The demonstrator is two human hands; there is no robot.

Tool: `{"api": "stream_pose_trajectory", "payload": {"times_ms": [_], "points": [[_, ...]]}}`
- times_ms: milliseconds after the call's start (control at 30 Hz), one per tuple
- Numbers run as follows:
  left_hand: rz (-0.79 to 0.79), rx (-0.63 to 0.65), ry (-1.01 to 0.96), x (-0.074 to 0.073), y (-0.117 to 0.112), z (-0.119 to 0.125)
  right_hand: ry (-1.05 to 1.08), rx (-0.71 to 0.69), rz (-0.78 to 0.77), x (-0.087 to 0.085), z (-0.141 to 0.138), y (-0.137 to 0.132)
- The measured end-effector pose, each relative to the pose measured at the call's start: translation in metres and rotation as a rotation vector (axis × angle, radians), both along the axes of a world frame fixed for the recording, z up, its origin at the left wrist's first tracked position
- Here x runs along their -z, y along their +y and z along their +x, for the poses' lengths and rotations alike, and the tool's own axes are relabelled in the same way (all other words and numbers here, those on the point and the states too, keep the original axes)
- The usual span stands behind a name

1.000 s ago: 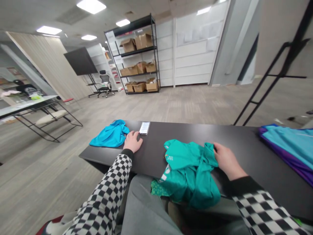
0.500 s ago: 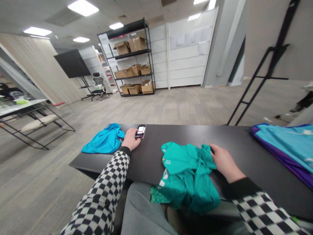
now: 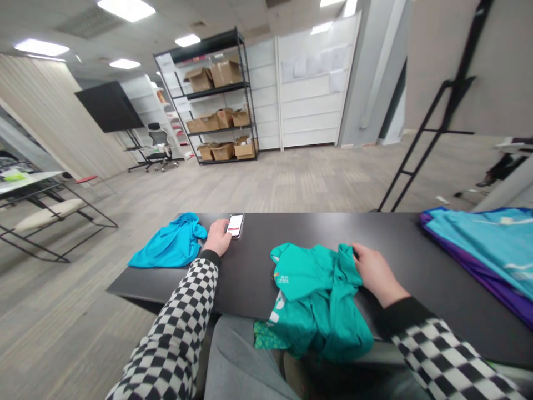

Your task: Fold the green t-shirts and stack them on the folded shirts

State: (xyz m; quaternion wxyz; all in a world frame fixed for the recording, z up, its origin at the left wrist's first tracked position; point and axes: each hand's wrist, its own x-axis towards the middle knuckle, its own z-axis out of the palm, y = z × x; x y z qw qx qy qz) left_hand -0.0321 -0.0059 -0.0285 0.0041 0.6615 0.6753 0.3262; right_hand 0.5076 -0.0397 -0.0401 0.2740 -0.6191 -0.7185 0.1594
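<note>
My left hand [image 3: 217, 236] rests on the black table [image 3: 258, 266] with its fingers touching a phone [image 3: 235, 225] whose screen is lit. Just left of that hand lies a crumpled bright blue garment [image 3: 169, 248]. My right hand [image 3: 372, 270] is closed on the right edge of a teal green shirt [image 3: 316, 294], which is bunched up and hangs over the table's near edge onto my lap. Both sleeves are black-and-white checkered.
A stack of blue and purple garments [image 3: 487, 250] lies at the table's right end. Beyond the table stand a black rack [image 3: 433, 122], a shelf with cardboard boxes [image 3: 216, 100], an office chair [image 3: 156, 141], and at left a white table [image 3: 29, 183] over a bench.
The view has shifted slightly, so everything drifted left. My left hand slid a little onto the phone, whose screen now shows lit. The right hand stays on the teal shirt.
</note>
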Motion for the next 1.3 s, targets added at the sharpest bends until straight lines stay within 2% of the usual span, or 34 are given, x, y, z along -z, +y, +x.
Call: {"api": "stream_pose_trajectory", "payload": {"times_ms": [100,167,233,400,433,500,600,733,767,833,967,1067,1167,1233,1300], "points": [[0.051,-0.054,-0.017,-0.013,-0.016,0.018,-0.005,-0.001,0.031,-0.001,-0.002,-0.002],[0.064,-0.042,-0.016,-0.017,-0.032,0.046,-0.020,-0.008,0.049,0.000,-0.002,-0.002],[0.040,0.042,-0.005,-0.013,-0.052,0.090,-0.035,-0.014,0.057,0.002,-0.002,-0.001],[-0.067,0.391,0.116,0.008,-0.103,0.218,-0.096,-0.029,0.058,0.005,-0.003,-0.003],[-0.079,0.422,0.135,0.011,-0.109,0.235,-0.111,-0.044,0.059,0.004,-0.003,-0.004],[-0.098,0.441,0.117,0.012,-0.115,0.253,-0.149,-0.071,0.053,0.000,-0.005,-0.009],[-0.109,0.452,-0.111,0.010,-0.111,0.251,-0.250,-0.101,0.019,-0.011,-0.008,-0.022],[-0.022,0.375,-0.869,0.014,-0.097,0.230,-0.393,-0.221,-0.016,-0.027,-0.003,-0.043],[0.002,0.343,-1.009,0.016,-0.094,0.227,-0.413,-0.248,-0.021,-0.030,0.002,-0.046],[0.035,0.300,-1.151,0.020,-0.090,0.223,-0.430,-0.277,-0.029,-0.032,0.018,-0.051],[0.059,0.242,-1.233,0.024,-0.087,0.218,-0.406,-0.269,-0.130,-0.026,0.065,-0.049],[0.052,0.174,-1.125,0.025,-0.085,0.213,-0.391,-0.213,-0.182,-0.018,0.093,-0.046],[0.072,0.121,-1.046,0.021,-0.086,0.212,-0.365,-0.124,-0.125,-0.009,0.102,-0.049],[0.166,0.046,-0.905,0.016,-0.094,0.219,-0.352,-0.077,-0.062,-0.004,0.101,-0.053],[0.277,0.001,-0.628,0.010,-0.109,0.238,-0.347,-0.049,-0.017,0.000,0.098,-0.057]]}}
